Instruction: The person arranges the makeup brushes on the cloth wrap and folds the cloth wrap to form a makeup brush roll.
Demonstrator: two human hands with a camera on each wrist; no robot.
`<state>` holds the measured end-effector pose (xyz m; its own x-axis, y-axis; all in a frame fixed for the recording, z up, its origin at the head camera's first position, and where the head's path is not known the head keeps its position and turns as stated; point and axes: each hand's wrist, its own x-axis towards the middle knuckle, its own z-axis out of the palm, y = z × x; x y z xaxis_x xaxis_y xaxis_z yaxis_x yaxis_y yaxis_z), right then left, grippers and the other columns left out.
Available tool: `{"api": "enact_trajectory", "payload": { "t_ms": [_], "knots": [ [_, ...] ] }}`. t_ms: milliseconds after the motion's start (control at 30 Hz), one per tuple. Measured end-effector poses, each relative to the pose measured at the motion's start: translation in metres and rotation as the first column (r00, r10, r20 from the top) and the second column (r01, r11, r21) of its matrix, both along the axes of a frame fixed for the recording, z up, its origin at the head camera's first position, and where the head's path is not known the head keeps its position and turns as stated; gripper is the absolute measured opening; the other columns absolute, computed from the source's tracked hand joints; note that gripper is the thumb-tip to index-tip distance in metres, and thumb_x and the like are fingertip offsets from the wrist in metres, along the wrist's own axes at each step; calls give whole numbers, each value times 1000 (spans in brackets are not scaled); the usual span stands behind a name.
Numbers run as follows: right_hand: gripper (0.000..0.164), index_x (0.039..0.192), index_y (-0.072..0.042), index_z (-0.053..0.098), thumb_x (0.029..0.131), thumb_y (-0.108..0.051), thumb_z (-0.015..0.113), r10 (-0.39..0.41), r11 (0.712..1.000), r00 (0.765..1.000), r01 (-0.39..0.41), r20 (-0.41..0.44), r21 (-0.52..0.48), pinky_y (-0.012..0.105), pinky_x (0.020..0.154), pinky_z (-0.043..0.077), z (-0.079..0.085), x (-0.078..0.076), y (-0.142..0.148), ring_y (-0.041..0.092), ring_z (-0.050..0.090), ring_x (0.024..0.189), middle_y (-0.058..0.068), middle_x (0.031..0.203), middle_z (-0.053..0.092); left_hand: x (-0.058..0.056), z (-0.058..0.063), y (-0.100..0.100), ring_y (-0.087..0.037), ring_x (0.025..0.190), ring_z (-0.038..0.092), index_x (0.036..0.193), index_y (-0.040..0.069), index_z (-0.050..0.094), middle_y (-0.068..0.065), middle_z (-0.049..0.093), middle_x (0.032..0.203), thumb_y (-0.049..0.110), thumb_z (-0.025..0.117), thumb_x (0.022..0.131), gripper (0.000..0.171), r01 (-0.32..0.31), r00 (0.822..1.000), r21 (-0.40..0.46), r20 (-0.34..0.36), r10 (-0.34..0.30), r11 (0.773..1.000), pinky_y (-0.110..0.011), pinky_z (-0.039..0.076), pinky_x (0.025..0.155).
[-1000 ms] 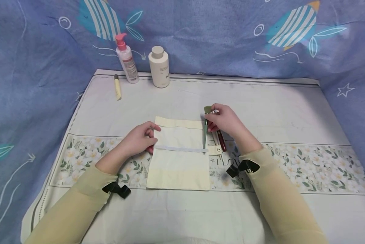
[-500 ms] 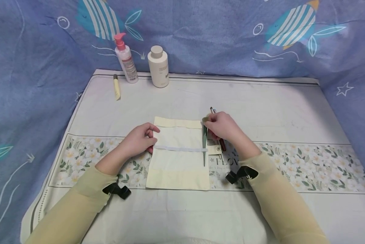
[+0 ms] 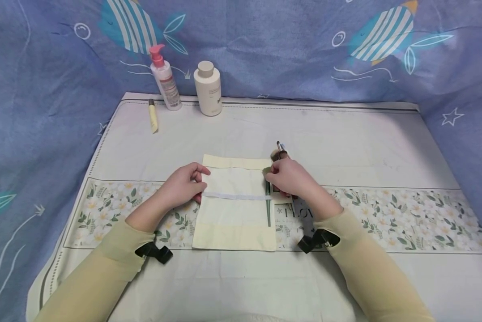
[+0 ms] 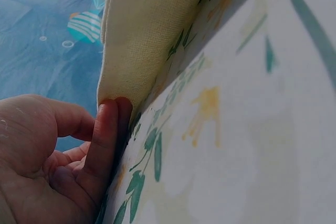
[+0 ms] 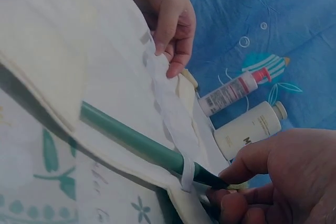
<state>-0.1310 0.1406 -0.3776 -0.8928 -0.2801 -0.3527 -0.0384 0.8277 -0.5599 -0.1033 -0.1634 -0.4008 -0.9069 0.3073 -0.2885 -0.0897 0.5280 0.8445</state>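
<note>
A cream cloth brush roll (image 3: 232, 210) lies spread on the table, with a white elastic band (image 3: 236, 196) across its middle. My left hand (image 3: 183, 182) holds its left edge between thumb and fingers; the left wrist view shows fingertips at the cloth's edge. My right hand (image 3: 291, 178) pinches a green makeup brush (image 5: 136, 142) near its head. The brush's handle passes under the band at the roll's right side, its tip at the edge of the pale yellow lower pocket (image 5: 47, 72). My fingers mostly hide the bristles.
Other brushes (image 3: 280, 150) lie just beyond and under the right hand, partly hidden. At the back left stand a pink-topped pump bottle (image 3: 167, 85) and a white bottle (image 3: 208, 89). A small yellow tube (image 3: 153, 117) lies near them. A blue curtain (image 3: 265, 49) hangs behind the table.
My right hand has moved toward me, sliding the green brush's handle farther under the band, down to the lower pocket. The left hand stays at the roll's left edge.
</note>
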Motion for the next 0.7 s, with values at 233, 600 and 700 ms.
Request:
{"api": "enact_trajectory", "payload": {
  "t_ms": [233,600,700],
  "knots": [
    [25,73,-11,56,92,-27,54,34,996,999,-31,-35,80,33,47,40,-1,6,-2,18,51,43,1,55,52,1,1,0,-24,58,66,123,8,53,-12,55,78,8,56,94,29,-1,1000,4,-7,1,1000,-35,51,63],
    [18,84,-10,60,94,-24,56,-78,997,988,77,-135,-15,36,54,43,5,-7,35,21,53,54,5,71,57,2,-3,-6,-26,59,66,123,10,53,-13,56,79,9,58,94,29,-22,1000,29,13,21,999,-35,52,58],
    [15,87,-9,62,93,-22,56,-121,992,982,123,-145,9,35,55,43,5,-11,52,21,52,56,5,68,57,0,-5,-5,-27,59,66,124,11,53,-14,57,79,10,59,95,30,-15,1000,54,2,15,998,-37,54,60]
  ]
}}
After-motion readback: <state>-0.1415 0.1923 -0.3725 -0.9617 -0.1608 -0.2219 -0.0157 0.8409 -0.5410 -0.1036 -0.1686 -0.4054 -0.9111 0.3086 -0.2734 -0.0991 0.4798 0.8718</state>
